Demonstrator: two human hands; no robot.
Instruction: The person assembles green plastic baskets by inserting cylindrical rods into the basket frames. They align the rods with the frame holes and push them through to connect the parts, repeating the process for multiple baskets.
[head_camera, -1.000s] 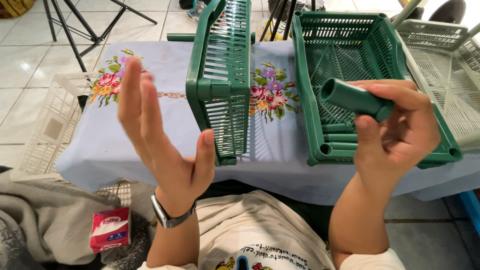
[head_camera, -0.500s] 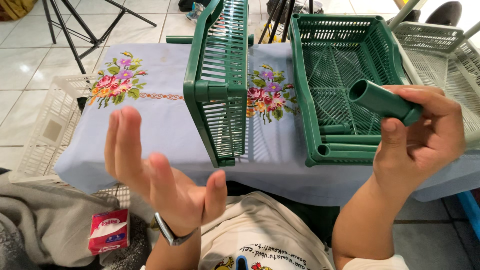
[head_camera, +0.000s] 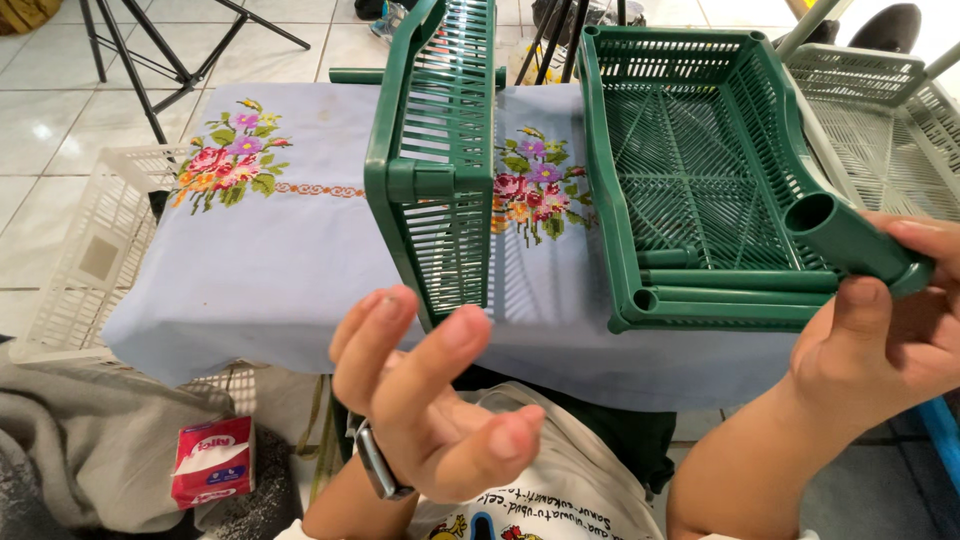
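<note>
Head view: our right hand (head_camera: 880, 350) grips a short green tube (head_camera: 850, 245), thumb pressed under it, fingers wrapped over the far end; open mouth of the tube points up-left. The tube sits right over the near right corner of the flat green basket (head_camera: 610, 180), which lies on the worktop (head_camera: 260, 260) just beyond that hand. Our left hand (head_camera: 430, 405) is empty, fingers loosely spread and palm up, w/ a watch (head_camera: 372, 462) on the wrist, well apart from the tube. Just beyond the left hand, a second green basket (head_camera: 440, 150) stands on its side on the flowered cloth. White basket (head_camera: 880, 110) lies beyond the right hand, past the flat green one.
</note>
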